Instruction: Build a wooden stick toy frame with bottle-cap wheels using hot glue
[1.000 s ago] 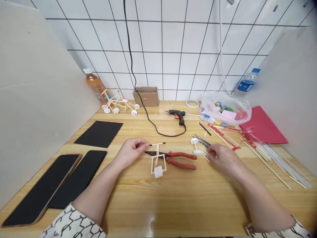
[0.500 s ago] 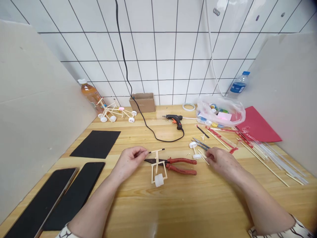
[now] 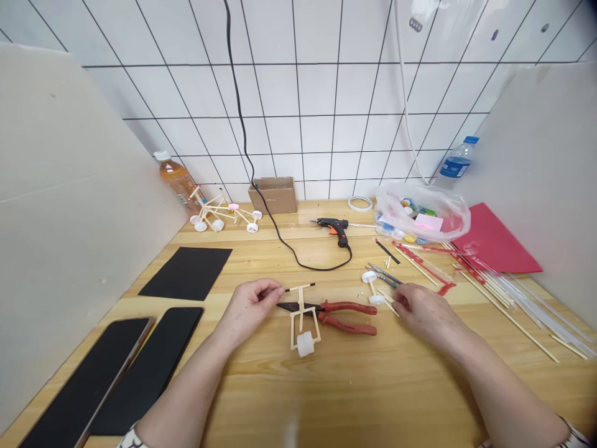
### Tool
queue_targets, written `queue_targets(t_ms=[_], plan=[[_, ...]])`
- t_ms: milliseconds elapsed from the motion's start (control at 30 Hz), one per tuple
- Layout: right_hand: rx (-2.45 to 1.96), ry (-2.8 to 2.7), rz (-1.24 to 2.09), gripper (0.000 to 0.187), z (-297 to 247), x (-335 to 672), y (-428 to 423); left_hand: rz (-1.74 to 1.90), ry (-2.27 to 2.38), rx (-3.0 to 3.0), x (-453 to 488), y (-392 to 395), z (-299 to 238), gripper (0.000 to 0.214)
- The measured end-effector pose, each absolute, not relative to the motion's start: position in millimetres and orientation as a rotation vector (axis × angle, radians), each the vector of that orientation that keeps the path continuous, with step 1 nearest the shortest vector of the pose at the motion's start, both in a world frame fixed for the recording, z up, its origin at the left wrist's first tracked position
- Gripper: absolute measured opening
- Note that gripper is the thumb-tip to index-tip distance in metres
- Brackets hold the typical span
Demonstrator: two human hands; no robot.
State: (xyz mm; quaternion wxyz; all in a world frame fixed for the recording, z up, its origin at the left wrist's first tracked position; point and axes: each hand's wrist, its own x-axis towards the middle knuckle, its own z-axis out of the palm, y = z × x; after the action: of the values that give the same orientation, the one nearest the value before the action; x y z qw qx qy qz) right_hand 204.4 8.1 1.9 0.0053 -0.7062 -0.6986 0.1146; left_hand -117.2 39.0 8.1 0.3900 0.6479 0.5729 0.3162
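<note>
My left hand (image 3: 252, 309) pinches one end of the black-tipped crossbar on a small wooden-stick frame (image 3: 301, 305). A white wheel (image 3: 305, 344) is mounted at the near end of this frame. The frame stands over red-handled pliers (image 3: 349, 306), whose dark jaws point toward my left hand. On the right, my right hand (image 3: 426, 311) has its fingers curled on short wooden sticks (image 3: 388, 301); its fingertips are partly hidden. Just beyond lie a pair of white wheels on a stick axle (image 3: 372, 288) and a grey metal tool (image 3: 386, 275), partly covered by that hand.
A black glue gun (image 3: 333, 225) lies behind, its cord trailing. Stick models (image 3: 224, 211) stand back left near a tea bottle (image 3: 176, 177) and cardboard box (image 3: 275, 196). Two phones (image 3: 149, 373) lie left. A bag of caps (image 3: 422, 214) and loose sticks (image 3: 508, 314) are right.
The whole view has shifted slightly, so everything appears a little further right. My hands keep nearly the same places relative to the frame and the sticks.
</note>
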Motion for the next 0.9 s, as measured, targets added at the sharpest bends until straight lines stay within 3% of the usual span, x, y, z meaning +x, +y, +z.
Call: queue_targets(t_ms=[900], plan=[[-2.239,-1.94,0.359,0.02,6.4,228.1,24.9,0.848,1.403,1.63,-116.6,37.8,7.1,0.027]])
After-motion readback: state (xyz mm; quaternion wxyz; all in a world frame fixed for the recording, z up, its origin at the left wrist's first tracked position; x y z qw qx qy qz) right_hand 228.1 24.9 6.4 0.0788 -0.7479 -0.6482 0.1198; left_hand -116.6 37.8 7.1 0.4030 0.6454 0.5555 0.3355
